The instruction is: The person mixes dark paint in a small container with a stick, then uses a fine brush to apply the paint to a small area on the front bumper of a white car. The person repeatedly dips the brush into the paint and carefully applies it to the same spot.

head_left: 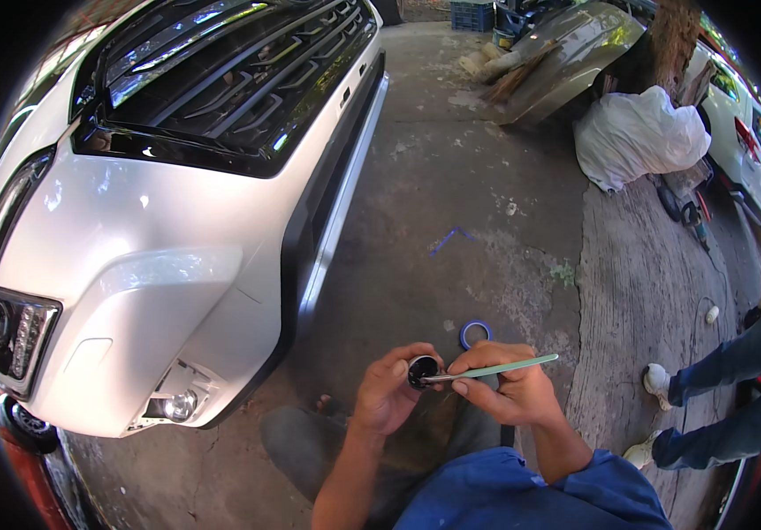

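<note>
My left hand point(383, 393) is closed around a small round pot point(417, 362) with a dark inside, tilted so its mouth shows. In the fingers of my right hand point(515, 393) is a slim paintbrush point(518, 363) with a pale green handle and a metal ferrule. The brush's tip reaches into the pot's mouth, and its bristles are hard to make out there. Just beyond my right hand a roll of blue tape point(465, 339) lies on the floor. To the left stands the white front of a car point(177, 212), with a black grille, headlight and fog lamp.
A strip of blue tape point(444, 240) lies on the stained concrete floor point(487, 185). At right, another person's jeans-clad legs point(721, 367) stand near a corded power tool point(695, 223). Farther back are a stuffed white sack point(641, 137), a loose car panel point(575, 57) and a blue crate point(471, 15).
</note>
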The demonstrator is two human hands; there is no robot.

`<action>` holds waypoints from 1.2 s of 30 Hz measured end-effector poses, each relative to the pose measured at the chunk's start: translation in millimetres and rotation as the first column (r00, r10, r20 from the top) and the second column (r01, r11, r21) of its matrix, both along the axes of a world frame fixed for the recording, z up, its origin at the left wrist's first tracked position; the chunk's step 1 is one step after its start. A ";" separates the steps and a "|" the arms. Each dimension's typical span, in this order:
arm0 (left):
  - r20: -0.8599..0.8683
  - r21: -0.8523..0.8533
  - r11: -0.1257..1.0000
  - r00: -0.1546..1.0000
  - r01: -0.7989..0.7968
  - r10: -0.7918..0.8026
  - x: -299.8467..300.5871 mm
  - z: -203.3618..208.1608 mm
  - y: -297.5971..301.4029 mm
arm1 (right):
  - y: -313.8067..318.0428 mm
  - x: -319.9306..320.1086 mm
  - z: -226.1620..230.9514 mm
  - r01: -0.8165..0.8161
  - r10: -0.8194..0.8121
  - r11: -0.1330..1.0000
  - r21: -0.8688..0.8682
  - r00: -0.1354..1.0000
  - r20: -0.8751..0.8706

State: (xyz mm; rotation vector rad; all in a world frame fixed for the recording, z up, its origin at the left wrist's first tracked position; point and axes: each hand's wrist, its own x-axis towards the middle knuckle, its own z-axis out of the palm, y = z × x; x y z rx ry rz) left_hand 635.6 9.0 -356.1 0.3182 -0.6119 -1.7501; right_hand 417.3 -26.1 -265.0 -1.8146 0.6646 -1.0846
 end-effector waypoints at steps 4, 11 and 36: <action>-0.015 0.000 1.000 1.000 0.004 -0.004 -0.5 1.0 -5.8 | -10.0 1.1 -1.4 -0.033 0.032 0.999 0.029 0.999 0.035; -0.027 -0.008 0.999 0.999 -0.036 0.036 -2.7 1.8 -8.3 | -9.0 2.0 3.0 0.035 -0.034 0.998 0.046 0.999 -0.026; -0.059 0.026 0.999 0.997 -0.040 0.042 -5.0 -2.5 -8.0 | -34.0 17.6 9.4 -0.043 0.024 0.994 -0.096 0.981 -0.195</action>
